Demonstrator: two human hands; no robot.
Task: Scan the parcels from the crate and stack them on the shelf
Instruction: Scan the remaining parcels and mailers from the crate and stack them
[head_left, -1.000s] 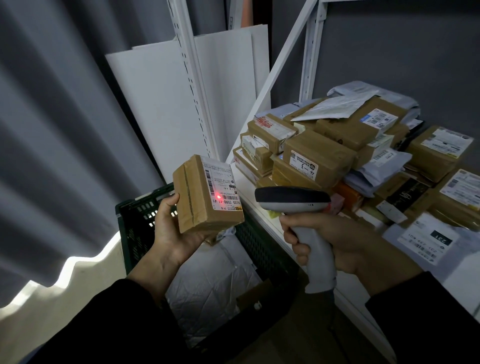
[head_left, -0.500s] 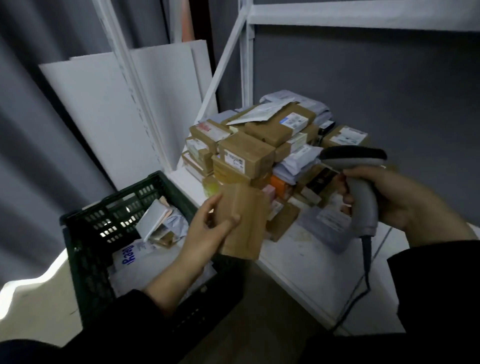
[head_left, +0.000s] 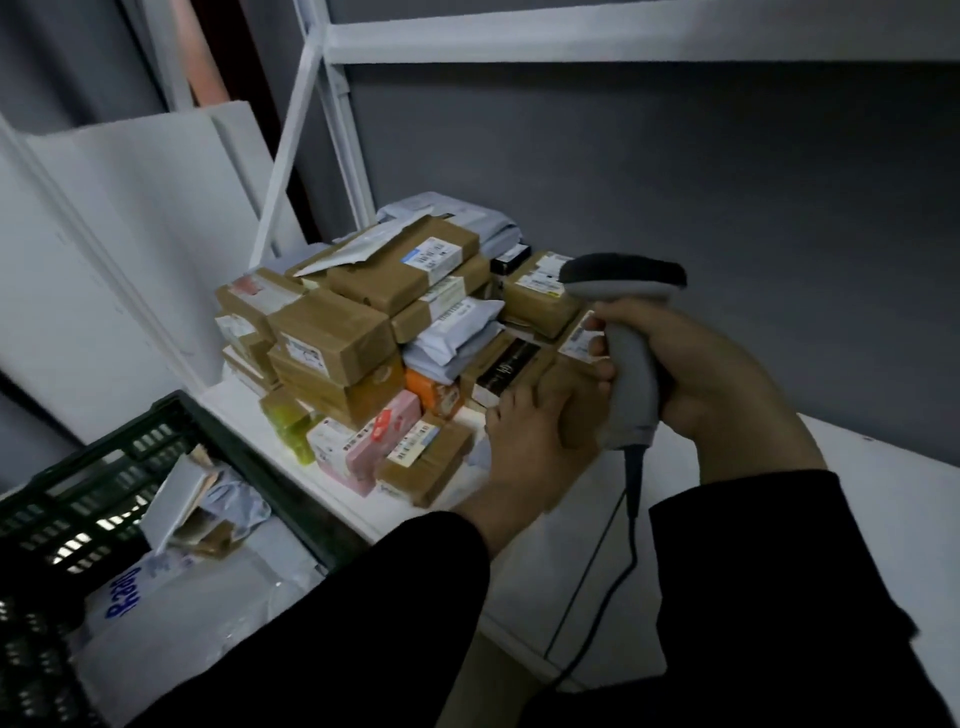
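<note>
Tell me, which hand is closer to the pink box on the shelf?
Left. The left hand, holding a parcel, is a little to the right of the pink box; the right hand, gripping the scanner, is farther right beyond it.

A heap of brown cardboard parcels (head_left: 358, 332) sits on the white metal shelf (head_left: 883, 499), toward its left back corner. The dark green plastic crate (head_left: 249, 457) stands left of and before the shelf, with white plastic mailer bags (head_left: 197, 613) in it. Right of the heap, the left hand (head_left: 524, 447) holds a small brown cardboard box (head_left: 571, 387) just beside the grey handheld scanner (head_left: 631, 374) in the right hand (head_left: 727, 379).
</note>
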